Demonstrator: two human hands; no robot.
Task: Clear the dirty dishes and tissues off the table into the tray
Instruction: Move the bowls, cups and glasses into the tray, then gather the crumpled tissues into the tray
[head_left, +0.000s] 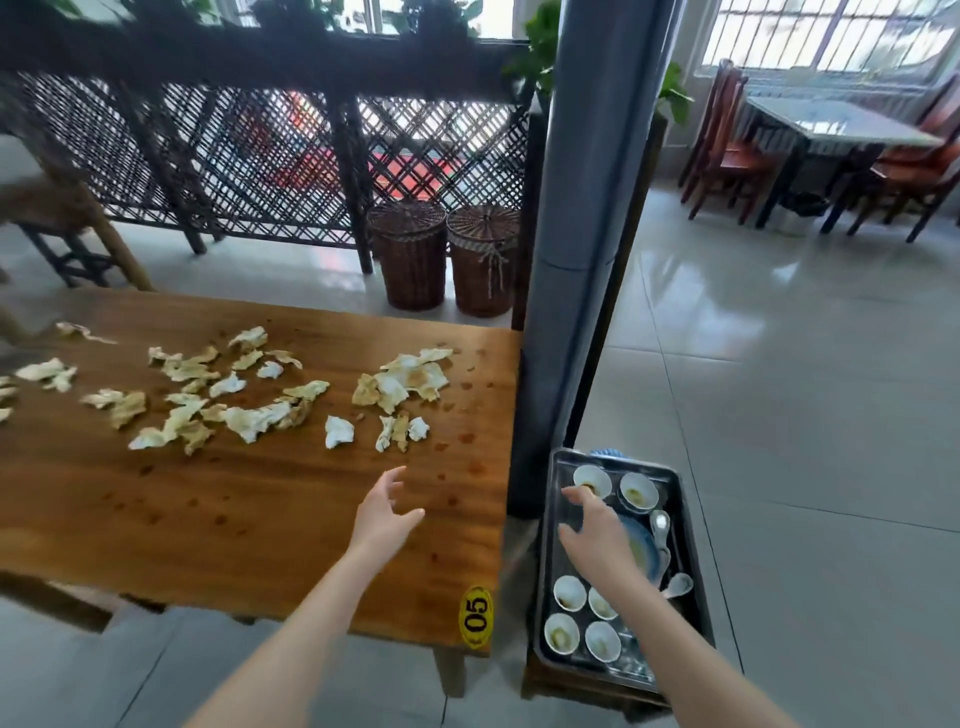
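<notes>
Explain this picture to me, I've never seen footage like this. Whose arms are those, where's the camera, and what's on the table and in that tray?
There is no machine here. A person wears one wide camera on the head, looking down, so the two bare arms are their own. The left hand hovers open above the wooden table and holds nothing. The right hand is over the metal tray beside the table, fingers spread, gripping nothing that I can see. Crumpled tissues lie scattered across the table. The tray holds small bowls, spoons and a bigger dish.
</notes>
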